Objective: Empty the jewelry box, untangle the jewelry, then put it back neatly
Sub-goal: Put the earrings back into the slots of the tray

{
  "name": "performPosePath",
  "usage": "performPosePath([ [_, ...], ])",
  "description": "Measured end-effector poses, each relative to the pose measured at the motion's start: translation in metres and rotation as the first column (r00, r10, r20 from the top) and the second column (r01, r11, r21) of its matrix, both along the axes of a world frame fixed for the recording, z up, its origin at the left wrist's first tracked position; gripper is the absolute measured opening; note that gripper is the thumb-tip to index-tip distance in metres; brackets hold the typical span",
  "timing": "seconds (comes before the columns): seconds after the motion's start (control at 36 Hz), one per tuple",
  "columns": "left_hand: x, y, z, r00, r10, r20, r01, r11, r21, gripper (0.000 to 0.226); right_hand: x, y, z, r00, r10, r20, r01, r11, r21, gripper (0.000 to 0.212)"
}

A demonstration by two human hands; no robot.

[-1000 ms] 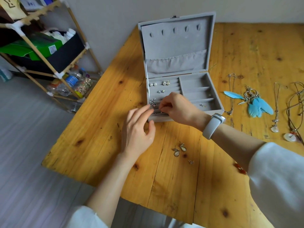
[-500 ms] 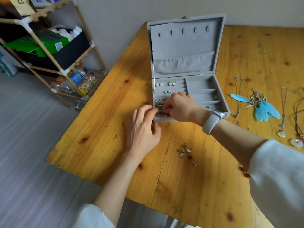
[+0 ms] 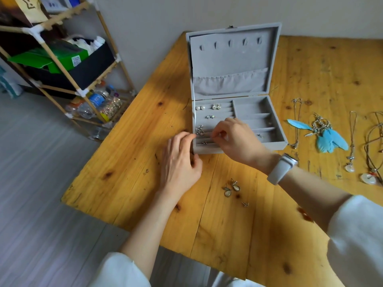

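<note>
The jewelry box (image 3: 236, 100) stands open on the tabletop (image 3: 134, 162), near its far left part, with the lid upright. In the ring rolls on its left side I see pearl studs (image 3: 200, 108), a sparkling pair (image 3: 216, 106) and a silver cluster (image 3: 200, 130) in a lower row. My right hand (image 3: 234, 139) is over the front rolls, thumb and forefinger pinched together at a slot; I judge it presses a small earring in, but the piece itself is too small to see, so I cannot tell what this grip holds. My left hand (image 3: 180, 162) rests at the front left corner of the box, fingers loosely bent, touching its wall and holding nothing.

These pieces are light, hard and easy to drop. I would take each stud by its head, not by the thin post, and push it softly, because the velvet rolls give way.

Just before the box lie two drop earrings (image 3: 231, 187) and one small stud (image 3: 245, 204). To the right wait the feather earrings (image 3: 329, 137) and several necklaces (image 3: 352, 141), laid out apart.
</note>
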State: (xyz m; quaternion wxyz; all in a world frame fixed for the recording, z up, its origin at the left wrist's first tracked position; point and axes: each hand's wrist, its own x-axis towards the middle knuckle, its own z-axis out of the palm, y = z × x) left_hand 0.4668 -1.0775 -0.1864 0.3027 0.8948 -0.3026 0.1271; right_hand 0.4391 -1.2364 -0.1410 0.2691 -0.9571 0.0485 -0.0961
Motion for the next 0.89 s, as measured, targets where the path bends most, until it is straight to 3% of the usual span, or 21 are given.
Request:
performPosePath([
  [0.25,-0.037,0.006,0.002,0.999,-0.011,0.036,0.017,0.981,-0.192,0.031,-0.104,-0.011,-0.001,0.982,0.168,-0.088,-0.159,0.982,0.104,0.009],
  [0.42,-0.076,0.007,-0.004,0.979,-0.201,-0.036,0.192,0.967,-0.167,0.019,-0.128,-0.007,-0.017,0.963,0.213,-0.165,-0.205,0.977,0.066,0.016],
  [0.56,-0.089,0.002,-0.004,0.965,-0.223,-0.138,0.203,0.968,-0.147,0.009,-0.130,-0.005,-0.022,0.972,0.189,-0.140,-0.185,0.982,0.038,0.012],
  [0.75,-0.103,-0.008,-0.006,0.952,-0.271,-0.142,0.269,0.963,-0.036,0.013,-0.135,-0.015,-0.018,0.990,0.105,-0.093,-0.088,0.981,0.171,0.009],
  [0.89,-0.108,-0.021,-0.005,0.956,-0.237,-0.174,0.223,0.970,-0.092,0.015,-0.136,-0.018,-0.018,0.990,0.085,-0.110,-0.066,0.983,0.170,0.009],
])
